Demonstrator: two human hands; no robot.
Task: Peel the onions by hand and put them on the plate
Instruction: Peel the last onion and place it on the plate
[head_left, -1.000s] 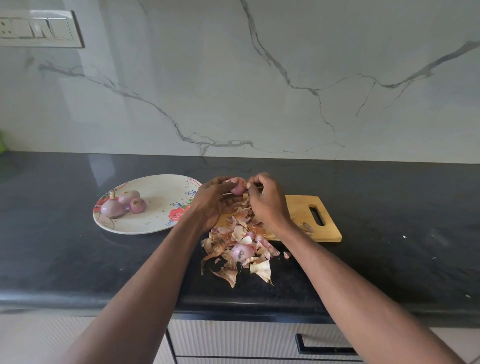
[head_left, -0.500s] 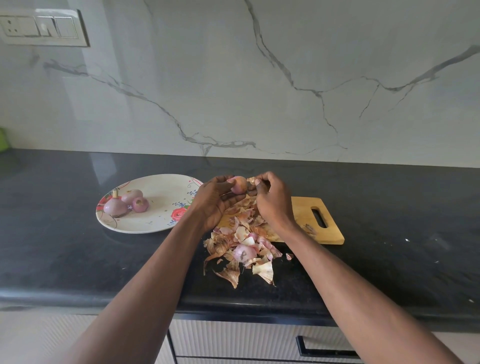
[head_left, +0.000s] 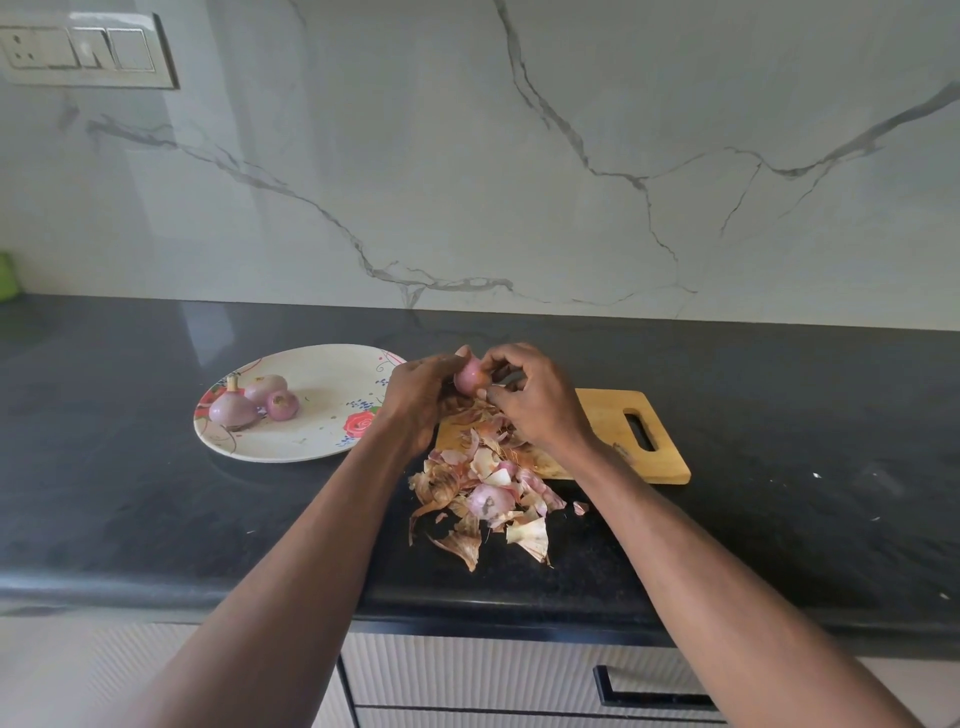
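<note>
Head view showed no readable writing; only a red rose pattern marked the plate. Left of the cutting board the plate lay on the black counter, carrying three peeled onions. The left hand cupped a pink onion just above the board's left end, fingers curled round it. The right hand pinched at the same onion's right side. Compared with a second earlier, the onion sat a little higher and showed more bare pink surface. Loose skins spilled from the board's near-left corner onto the counter, with another onion among them. Behind the board rose a white veined marble wall, with a switch panel far up to the left.
</note>
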